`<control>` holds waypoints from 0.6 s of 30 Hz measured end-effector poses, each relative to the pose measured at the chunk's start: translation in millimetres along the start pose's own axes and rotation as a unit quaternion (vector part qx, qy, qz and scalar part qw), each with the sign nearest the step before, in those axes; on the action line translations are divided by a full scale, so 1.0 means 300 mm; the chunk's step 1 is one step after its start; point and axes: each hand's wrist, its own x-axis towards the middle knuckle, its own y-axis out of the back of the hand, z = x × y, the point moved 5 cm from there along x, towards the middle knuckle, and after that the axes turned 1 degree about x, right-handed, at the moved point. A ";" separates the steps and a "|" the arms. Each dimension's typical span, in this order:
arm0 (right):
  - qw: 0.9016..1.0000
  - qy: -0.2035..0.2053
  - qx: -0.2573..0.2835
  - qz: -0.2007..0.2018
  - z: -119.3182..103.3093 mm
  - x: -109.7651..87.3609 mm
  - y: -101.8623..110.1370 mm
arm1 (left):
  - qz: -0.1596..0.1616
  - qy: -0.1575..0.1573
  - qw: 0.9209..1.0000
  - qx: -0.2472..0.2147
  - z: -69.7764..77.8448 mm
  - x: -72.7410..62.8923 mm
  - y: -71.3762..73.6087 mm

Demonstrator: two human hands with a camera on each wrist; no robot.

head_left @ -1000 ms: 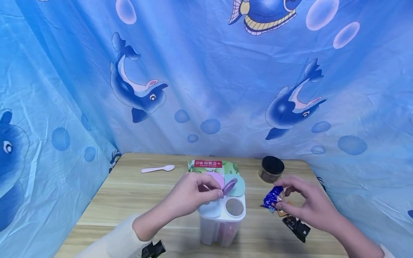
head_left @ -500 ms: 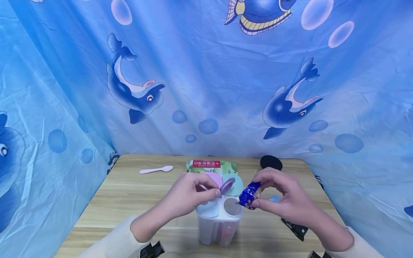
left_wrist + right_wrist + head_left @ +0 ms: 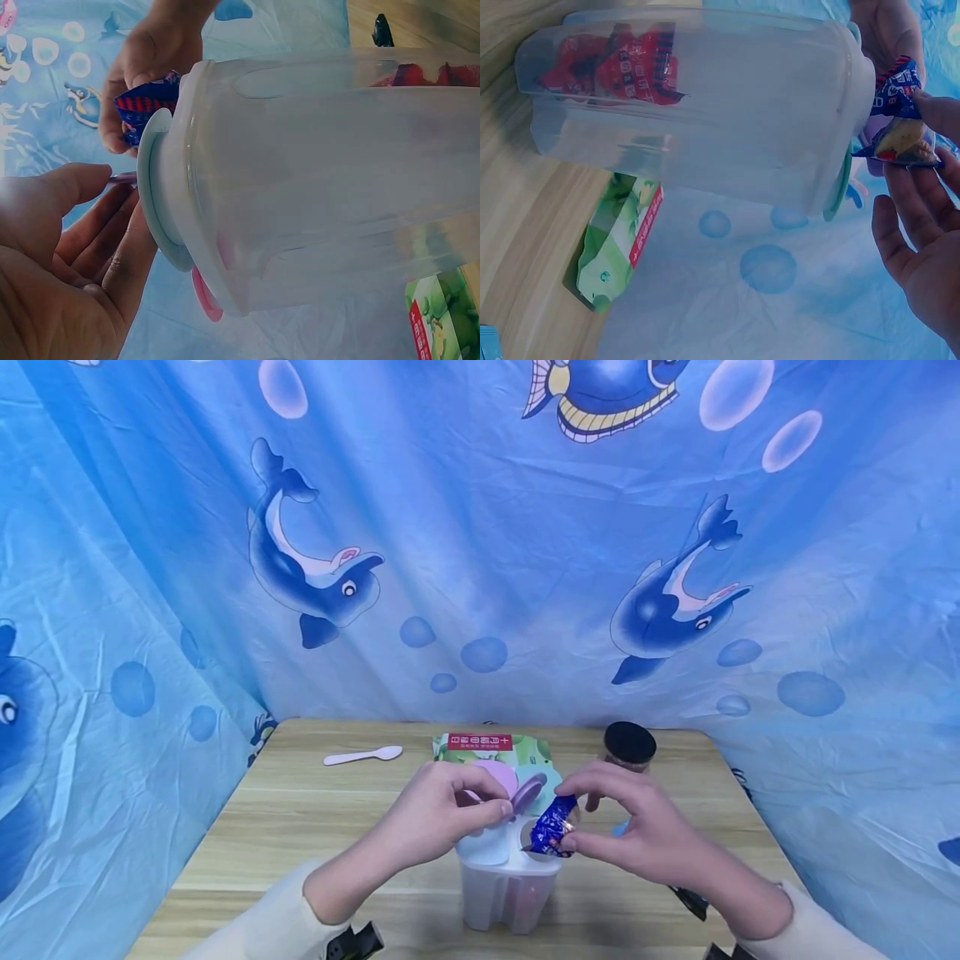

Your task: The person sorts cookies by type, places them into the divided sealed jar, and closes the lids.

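A pale spoon [image 3: 363, 756] lies on the wood-grain tabletop [image 3: 292, 827], left of a green package [image 3: 529, 748] with a red label [image 3: 480, 742]; a black-lidded jar [image 3: 629, 745] stands upright farther right, before a blue cloth backdrop [image 3: 480, 527] printed with dolphins [image 3: 315, 581] and bubbles [image 3: 483, 654].

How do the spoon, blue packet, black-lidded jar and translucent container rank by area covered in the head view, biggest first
1. Translucent container, clearly largest.
2. Black-lidded jar and blue packet: too close to rank, since the right hand partly covers both.
3. Spoon, smallest: long but thin.
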 end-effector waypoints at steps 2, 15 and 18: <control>1.000 0.001 -0.004 -0.004 0.003 0.003 -0.009 | 0.000 -0.001 1.000 -0.001 0.000 0.001 0.000; 0.999 -0.017 -0.038 -0.025 0.007 0.023 -0.044 | -0.006 0.004 1.000 -0.022 -0.005 0.002 -0.001; 0.998 -0.003 -0.043 -0.040 0.005 0.029 -0.052 | -0.004 0.001 1.000 -0.016 -0.006 0.004 -0.001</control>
